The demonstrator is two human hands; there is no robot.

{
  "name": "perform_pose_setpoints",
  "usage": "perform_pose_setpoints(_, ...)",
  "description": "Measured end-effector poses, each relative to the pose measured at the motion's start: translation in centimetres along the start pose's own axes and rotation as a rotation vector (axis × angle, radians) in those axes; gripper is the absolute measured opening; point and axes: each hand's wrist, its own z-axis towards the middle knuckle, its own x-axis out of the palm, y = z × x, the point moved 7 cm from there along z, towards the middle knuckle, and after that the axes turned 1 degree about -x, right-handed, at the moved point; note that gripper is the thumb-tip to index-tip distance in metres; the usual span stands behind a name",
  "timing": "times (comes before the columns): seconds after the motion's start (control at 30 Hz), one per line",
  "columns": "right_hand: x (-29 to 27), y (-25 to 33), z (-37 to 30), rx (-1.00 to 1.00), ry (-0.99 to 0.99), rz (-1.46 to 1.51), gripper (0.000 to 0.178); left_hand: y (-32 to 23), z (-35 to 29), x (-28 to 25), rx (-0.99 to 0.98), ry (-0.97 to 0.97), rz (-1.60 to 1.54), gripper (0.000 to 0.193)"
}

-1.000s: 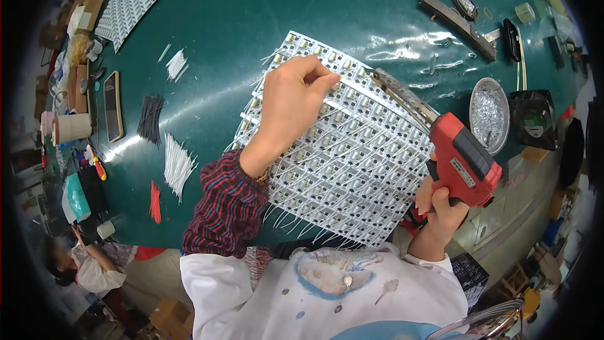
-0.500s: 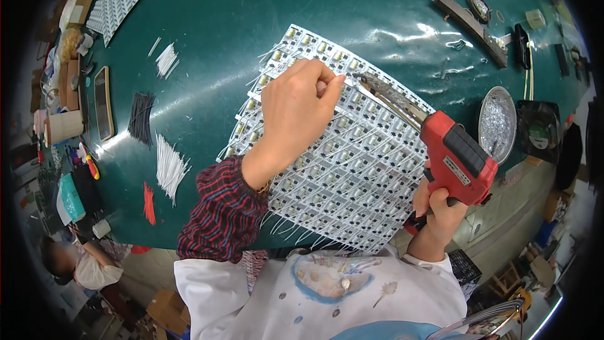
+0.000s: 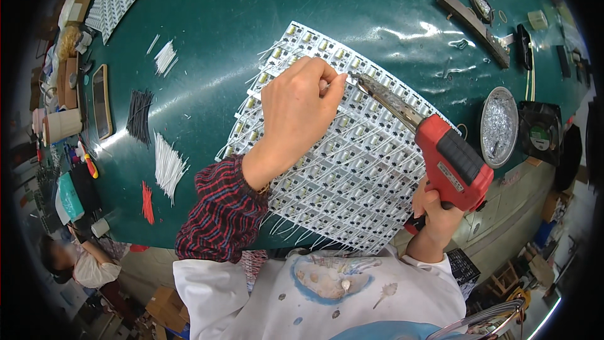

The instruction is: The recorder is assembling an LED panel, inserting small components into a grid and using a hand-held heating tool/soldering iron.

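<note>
Under both hands lies a panel of small circuit boards (image 3: 352, 170), white with many yellowish parts; thin white wires stick out from rows of it. My left hand (image 3: 299, 104) is over its upper part, thumb and forefinger pinched on a thin white wire, mostly hidden by the fingers. My right hand (image 3: 440, 211) is closed around the handle of a red and black soldering gun (image 3: 454, 162). The gun's long dark tip points left and reaches the panel just beside my left fingertips. Whether the tip touches the wire cannot be made out.
Left on the green table (image 3: 220, 19) lie bundles of white wires (image 3: 168, 167), black wires (image 3: 139, 116) and red wires (image 3: 147, 203), plus a phone (image 3: 102, 102). At right stand a metal bowl (image 3: 499, 127) and a small fan (image 3: 539, 132). Another person (image 3: 94, 267) sits at lower left.
The soldering gun has shifted slightly left and down, its tip now closer to my left fingertips. My left hand keeps its pinch almost in place.
</note>
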Motion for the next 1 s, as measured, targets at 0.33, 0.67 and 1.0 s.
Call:
perform_pose_setpoints(0.33, -0.8, -0.1, -0.8, 0.027, -0.030, 0.138, 0.043, 0.0, -0.1, 0.0, -0.006, 0.000, 0.001, 0.015)
perform_pose_setpoints(0.67, -3.1, 1.1, -2.2, -0.083, -0.176, 0.036, 0.067, -3.2, -0.1, -2.5, 0.107, -0.028, -0.075, 0.008)
perform_pose_setpoints(1.0, -2.8, 1.0, -2.3, -0.072, -0.135, 0.062, 0.070, -1.1, -0.4, 0.7, -0.087, 0.111, -0.167, 0.011)
